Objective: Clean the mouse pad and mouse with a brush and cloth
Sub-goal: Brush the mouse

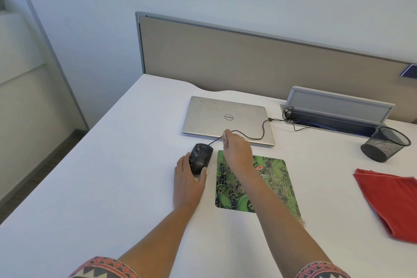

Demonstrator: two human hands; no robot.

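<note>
A black wired mouse (200, 157), speckled with pale crumbs, sits on the white desk just left of a green patterned mouse pad (274, 184). My left hand (188, 181) grips the mouse from behind, thumb on its right side and fingers on its left. My right hand (237, 150) reaches over the pad's far left corner, next to the mouse cable (259, 137). Its fingers are bunched together, and what they hold, if anything, is hidden. A red cloth (390, 203) lies folded at the right. No brush is clearly visible.
A closed silver laptop (225, 117) lies behind the mouse and pad. A black mesh cup (385, 143) stands tilted at the right, by an open cable box (336, 111). A beige partition (248, 61) lines the desk's far edge. The desk's left edge (90, 133) drops to the floor.
</note>
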